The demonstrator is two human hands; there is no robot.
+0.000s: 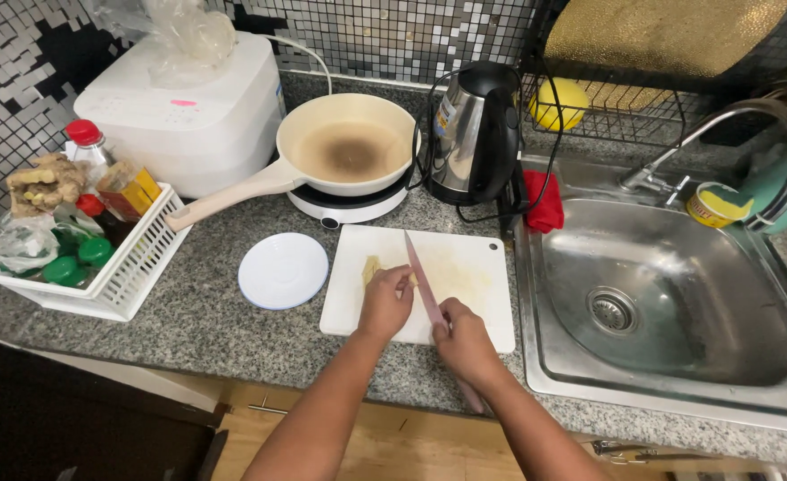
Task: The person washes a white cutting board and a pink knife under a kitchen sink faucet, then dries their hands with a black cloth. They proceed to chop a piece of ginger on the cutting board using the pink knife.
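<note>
A white cutting board [474,267] lies on the granite counter in front of me. On its left part sits a small pale yellow piece of food [372,267], likely ginger. My left hand [385,303] presses down on that piece with curled fingers. My right hand [467,343] grips the handle of a pink-bladed knife [418,272], whose blade points away from me and rests on the board right beside my left fingers.
A round white lid or plate [284,270] lies left of the board. Behind stand a cream frying pan [349,147] on a small cooktop, a black kettle [475,134] and a white rice cooker [188,111]. A white basket [117,276] of bottles sits far left; a steel sink [670,303] is right.
</note>
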